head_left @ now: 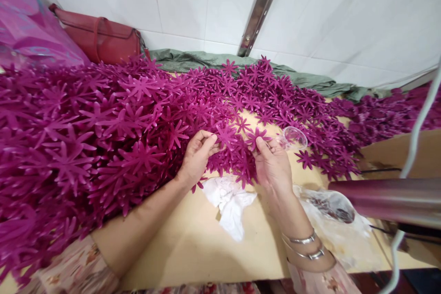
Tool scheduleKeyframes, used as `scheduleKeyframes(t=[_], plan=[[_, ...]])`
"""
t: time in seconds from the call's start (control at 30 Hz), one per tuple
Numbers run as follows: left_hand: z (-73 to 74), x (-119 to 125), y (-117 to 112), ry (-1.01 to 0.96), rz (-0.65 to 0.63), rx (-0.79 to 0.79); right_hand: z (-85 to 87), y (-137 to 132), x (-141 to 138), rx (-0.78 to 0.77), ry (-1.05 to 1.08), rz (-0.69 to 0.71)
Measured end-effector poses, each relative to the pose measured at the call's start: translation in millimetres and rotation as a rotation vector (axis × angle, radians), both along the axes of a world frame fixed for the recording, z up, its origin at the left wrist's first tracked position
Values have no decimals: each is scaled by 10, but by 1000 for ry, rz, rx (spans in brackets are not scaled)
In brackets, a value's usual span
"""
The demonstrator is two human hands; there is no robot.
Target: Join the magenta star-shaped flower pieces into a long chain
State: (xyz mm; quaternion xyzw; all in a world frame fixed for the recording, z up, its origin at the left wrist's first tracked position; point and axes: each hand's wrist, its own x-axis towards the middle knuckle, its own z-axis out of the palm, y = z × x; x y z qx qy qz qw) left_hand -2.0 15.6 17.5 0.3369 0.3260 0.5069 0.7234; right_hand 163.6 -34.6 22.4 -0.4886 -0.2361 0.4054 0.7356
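My left hand is closed in a pinch, thumb against fingers, at the edge of a magenta artificial flower piece with long narrow petals. A second magenta flower piece is pinched between the thumb and fingers of my right hand. The two hands are a short way apart, above more loose flower pieces. Beside my left arm spreads a deep heap of the same flower pieces. Just behind my right fingers lies a clear plastic cup.
A crumpled white cloth lies on the yellowish table. To the right are a clear plastic bag, a shiny metal cylinder and a hanging pale cord. A red handbag leans by the tiled wall.
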Motion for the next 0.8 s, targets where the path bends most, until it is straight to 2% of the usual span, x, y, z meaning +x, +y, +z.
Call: scheduleKeyframes(t=[0.23, 0.43, 0.67, 0.8], plan=[[-13, -6, 1, 0, 1, 3, 28, 22, -20, -15, -8, -73], [-40, -3, 6, 6, -3, 19, 49, -16, -14, -16, -186, 12], [-35, -3, 6, -5, 9, 14, 55, -75, -25, -22, -255, -1], [-38, -8, 6, -8, 8, 9, 23, -70, -31, -83, -228, 0]])
